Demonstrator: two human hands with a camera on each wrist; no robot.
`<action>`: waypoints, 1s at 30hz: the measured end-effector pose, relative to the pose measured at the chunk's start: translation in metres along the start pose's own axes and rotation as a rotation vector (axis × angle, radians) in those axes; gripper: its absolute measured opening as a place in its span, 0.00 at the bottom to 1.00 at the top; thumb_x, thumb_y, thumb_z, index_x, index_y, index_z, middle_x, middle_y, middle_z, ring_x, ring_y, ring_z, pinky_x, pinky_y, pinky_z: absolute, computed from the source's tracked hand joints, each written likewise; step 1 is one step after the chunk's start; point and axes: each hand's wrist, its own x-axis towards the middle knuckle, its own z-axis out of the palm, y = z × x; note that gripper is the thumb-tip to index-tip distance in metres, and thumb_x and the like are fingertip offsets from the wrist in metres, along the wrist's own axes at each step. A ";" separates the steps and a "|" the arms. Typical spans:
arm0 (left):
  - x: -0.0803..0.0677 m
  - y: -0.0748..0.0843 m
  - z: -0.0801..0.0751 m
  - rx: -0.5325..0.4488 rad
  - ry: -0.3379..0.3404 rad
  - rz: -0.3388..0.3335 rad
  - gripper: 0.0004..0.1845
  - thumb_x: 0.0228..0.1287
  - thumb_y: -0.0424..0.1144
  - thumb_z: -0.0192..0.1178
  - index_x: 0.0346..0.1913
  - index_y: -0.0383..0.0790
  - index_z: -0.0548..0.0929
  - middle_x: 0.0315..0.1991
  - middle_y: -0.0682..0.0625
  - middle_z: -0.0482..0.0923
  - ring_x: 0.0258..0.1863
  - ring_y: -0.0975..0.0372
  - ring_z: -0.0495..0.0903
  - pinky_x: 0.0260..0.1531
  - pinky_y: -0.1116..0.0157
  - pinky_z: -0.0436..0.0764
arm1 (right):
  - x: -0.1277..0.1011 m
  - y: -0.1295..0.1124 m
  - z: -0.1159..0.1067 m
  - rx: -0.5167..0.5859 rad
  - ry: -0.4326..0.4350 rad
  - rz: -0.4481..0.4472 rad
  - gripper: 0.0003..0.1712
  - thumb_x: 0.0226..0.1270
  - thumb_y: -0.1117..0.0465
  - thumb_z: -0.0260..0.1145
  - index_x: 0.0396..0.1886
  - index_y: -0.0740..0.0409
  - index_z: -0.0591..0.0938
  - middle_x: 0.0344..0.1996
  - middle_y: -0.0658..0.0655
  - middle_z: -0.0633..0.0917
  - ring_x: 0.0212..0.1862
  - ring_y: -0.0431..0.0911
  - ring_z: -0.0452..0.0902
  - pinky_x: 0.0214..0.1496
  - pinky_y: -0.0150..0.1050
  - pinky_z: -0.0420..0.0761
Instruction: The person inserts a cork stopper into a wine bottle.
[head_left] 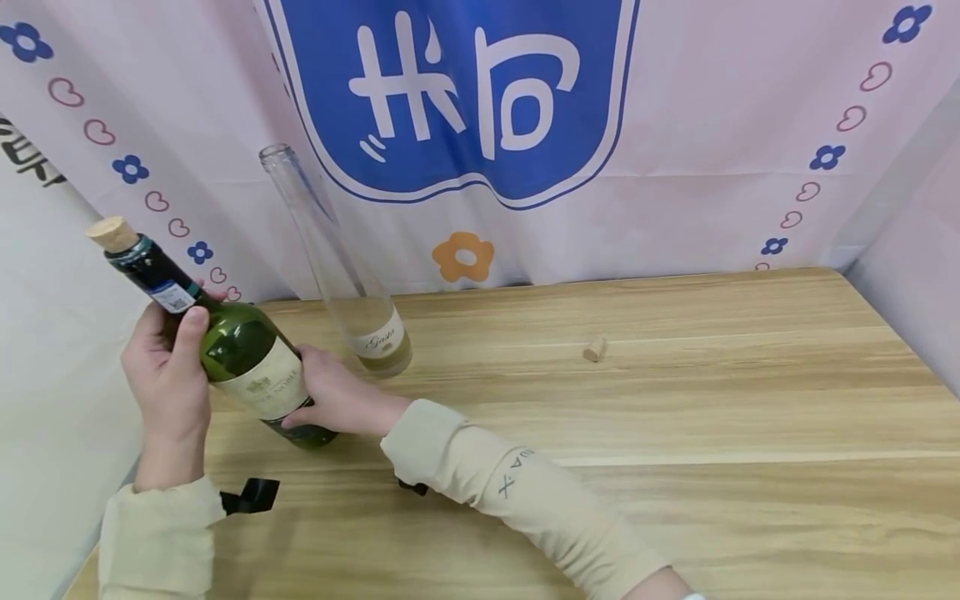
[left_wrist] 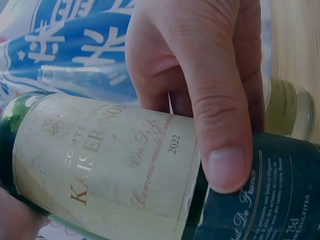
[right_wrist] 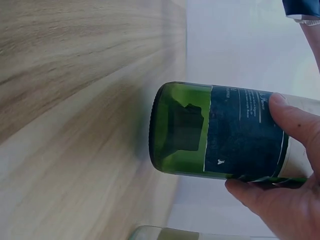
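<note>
Left hand (head_left: 168,367) grips the green wine bottle (head_left: 247,354) at the shoulder, where the neck begins; thumb curled over the glass, fingers wrapped behind. Right hand (head_left: 337,400) grips the same bottle low on the body, fingers and thumb curled round the label end near the base. Both hands are closed on the one bottle.

The bottle is held tilted, base down toward the near left part of the table (head_left: 675,417), neck pointing up and left past the table's left edge. The right wrist view shows the base clear of the wood, not resting on it. A cork (head_left: 112,233) sits in the mouth, protruding.

Just behind the right hand stands a clear empty bottle (head_left: 337,267), open at the top, near the far left corner. A loose cork (head_left: 595,348) lies well apart, toward the middle of the table. A banner (head_left: 465,100) hangs behind the far edge.

Judgement: the step in hand is holding and steadying the corked bottle with two hands, lifted. The next move, whether setting it upright or working the cork, calls for a firm hold by one hand and clearance from the clear bottle standing close by
</note>
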 end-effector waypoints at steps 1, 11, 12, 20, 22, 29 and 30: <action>0.001 -0.001 -0.001 -0.004 0.009 -0.008 0.12 0.57 0.22 0.55 0.45 0.23 0.77 0.37 0.42 0.81 0.37 0.58 0.78 0.41 0.72 0.74 | 0.001 0.000 0.001 -0.003 0.002 0.001 0.48 0.54 0.49 0.68 0.66 0.65 0.53 0.59 0.56 0.67 0.60 0.39 0.63 0.59 0.22 0.59; 0.001 -0.011 -0.009 -0.010 0.010 -0.025 0.12 0.59 0.24 0.55 0.46 0.22 0.77 0.37 0.41 0.81 0.39 0.57 0.77 0.43 0.72 0.74 | 0.007 0.003 0.013 0.014 -0.003 0.020 0.47 0.55 0.50 0.67 0.66 0.65 0.54 0.58 0.56 0.68 0.58 0.37 0.64 0.57 0.20 0.60; 0.001 -0.011 -0.009 -0.006 0.012 -0.027 0.12 0.59 0.24 0.55 0.46 0.22 0.77 0.37 0.41 0.81 0.39 0.57 0.77 0.43 0.72 0.74 | 0.007 0.003 0.013 0.014 -0.003 0.018 0.47 0.55 0.50 0.67 0.66 0.65 0.54 0.58 0.56 0.68 0.58 0.37 0.64 0.57 0.20 0.60; -0.002 -0.008 -0.012 0.058 0.009 -0.032 0.15 0.57 0.27 0.59 0.48 0.25 0.77 0.39 0.42 0.82 0.42 0.57 0.78 0.45 0.73 0.74 | 0.006 0.004 0.014 -0.010 -0.001 0.022 0.46 0.55 0.49 0.67 0.66 0.64 0.55 0.58 0.54 0.70 0.58 0.37 0.64 0.58 0.21 0.60; -0.002 -0.007 -0.013 0.072 -0.003 -0.053 0.16 0.55 0.28 0.61 0.48 0.26 0.77 0.40 0.43 0.82 0.42 0.58 0.79 0.44 0.74 0.74 | 0.004 0.006 0.014 -0.021 -0.007 0.032 0.46 0.55 0.49 0.68 0.65 0.64 0.56 0.57 0.54 0.71 0.58 0.37 0.66 0.57 0.21 0.61; -0.008 0.005 -0.005 0.329 0.060 -0.053 0.26 0.50 0.28 0.66 0.55 0.33 0.74 0.50 0.47 0.77 0.50 0.59 0.73 0.52 0.74 0.68 | -0.005 0.015 0.011 -0.094 -0.064 0.053 0.40 0.57 0.49 0.66 0.63 0.63 0.62 0.56 0.54 0.72 0.57 0.38 0.67 0.57 0.23 0.63; -0.011 0.009 0.000 0.373 0.102 -0.030 0.28 0.49 0.28 0.67 0.56 0.34 0.72 0.53 0.46 0.74 0.53 0.58 0.71 0.55 0.73 0.66 | -0.007 0.017 0.010 -0.101 -0.079 0.052 0.40 0.57 0.49 0.66 0.63 0.63 0.63 0.57 0.54 0.72 0.58 0.38 0.66 0.57 0.23 0.63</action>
